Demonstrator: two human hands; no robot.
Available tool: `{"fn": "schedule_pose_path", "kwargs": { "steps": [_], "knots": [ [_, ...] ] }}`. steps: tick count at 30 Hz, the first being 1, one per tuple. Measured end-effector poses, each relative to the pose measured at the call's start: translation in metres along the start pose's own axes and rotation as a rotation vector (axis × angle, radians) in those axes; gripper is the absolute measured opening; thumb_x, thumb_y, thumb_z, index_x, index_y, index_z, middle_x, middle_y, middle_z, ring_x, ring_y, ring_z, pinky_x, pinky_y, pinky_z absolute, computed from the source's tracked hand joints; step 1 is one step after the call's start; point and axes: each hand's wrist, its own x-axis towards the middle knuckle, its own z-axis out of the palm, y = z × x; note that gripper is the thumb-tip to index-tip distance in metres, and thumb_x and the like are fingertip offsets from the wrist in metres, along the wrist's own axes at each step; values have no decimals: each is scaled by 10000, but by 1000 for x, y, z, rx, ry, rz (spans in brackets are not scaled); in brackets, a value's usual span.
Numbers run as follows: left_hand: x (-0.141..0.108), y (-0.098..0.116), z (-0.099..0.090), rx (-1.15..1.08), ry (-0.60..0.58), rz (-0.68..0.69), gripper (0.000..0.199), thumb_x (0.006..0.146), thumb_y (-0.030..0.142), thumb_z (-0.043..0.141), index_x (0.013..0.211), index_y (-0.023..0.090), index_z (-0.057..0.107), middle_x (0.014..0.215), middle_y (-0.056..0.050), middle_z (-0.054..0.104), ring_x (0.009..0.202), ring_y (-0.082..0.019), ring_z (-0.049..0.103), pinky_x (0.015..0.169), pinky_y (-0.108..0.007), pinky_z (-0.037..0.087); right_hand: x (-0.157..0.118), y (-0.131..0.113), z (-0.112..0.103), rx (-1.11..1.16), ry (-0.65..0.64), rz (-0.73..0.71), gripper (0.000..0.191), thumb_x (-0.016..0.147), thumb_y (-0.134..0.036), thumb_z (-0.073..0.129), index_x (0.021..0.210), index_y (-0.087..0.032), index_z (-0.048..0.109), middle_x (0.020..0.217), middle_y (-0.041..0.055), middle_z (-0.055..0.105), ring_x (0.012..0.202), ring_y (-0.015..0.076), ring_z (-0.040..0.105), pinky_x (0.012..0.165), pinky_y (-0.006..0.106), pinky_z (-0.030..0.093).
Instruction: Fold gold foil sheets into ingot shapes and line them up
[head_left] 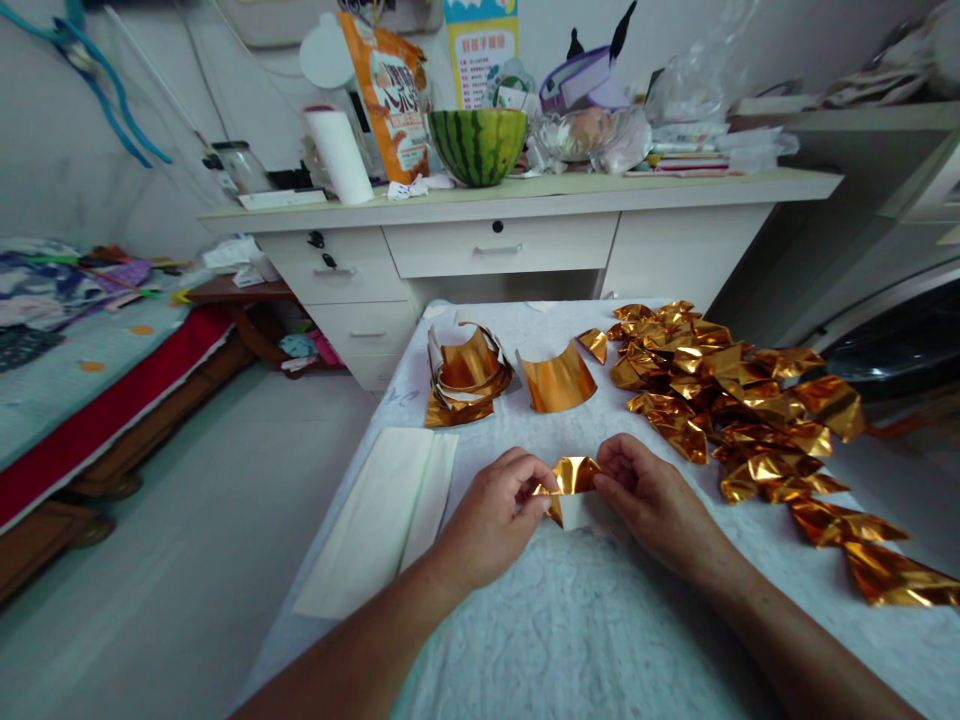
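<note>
Though small, foil (pixel 576 474) between left hand (pixel 489 518) and right hand (pixel 661 508).

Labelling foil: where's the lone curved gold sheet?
Head view, centre: the curved sheet sits beyond the held foil, between the coiled foil at left and folded foil pile at right.

White drawer desk (pixel 555 245): stood before pale wall (pixel 551 30); wooden bed (pixel 172 415) stood left of it, front-loading washing machine (pixel 900 322) right, grey floor (pixel 247 520) beneath.
</note>
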Motion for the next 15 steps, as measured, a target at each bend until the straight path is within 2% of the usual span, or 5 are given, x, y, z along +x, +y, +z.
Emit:
{"fn": "schedule_pose_path", "kwargs": {
  "steps": [3, 7, 15],
  "knots": [
    [2, -3, 0, -49, 90, 8, 159, 803, 53, 527, 840, 181, 613, 879, 1, 597, 784, -121, 577, 725, -238, 459, -1, -1, 2, 57, -11, -6, 67, 887, -236, 488, 944, -233, 453, 691, -34, 537, 614, 143, 517, 552, 254, 399],
    [4, -7, 0, 3, 172, 38, 181, 813, 50, 522, 844, 185, 638, 896, -7, 621, 843, -138, 596, 763, -254, 471, -3, -3, 4, 74, -30, -14, 40, 903, -255, 483, 886, -235, 453, 679, -29, 538, 596, 139, 514, 529, 245, 388],
    [8, -8, 3, 150, 175, 94, 202, 838, 36, 511, 847, 182, 650, 914, -20, 627, 881, -149, 610, 810, -273, 483, -1, -5, 3, 11, -89, -4, 101, 895, -268, 509, 809, -221, 529, 658, -29, 555, 588, 136, 508, 525, 241, 373]
  ]
}}
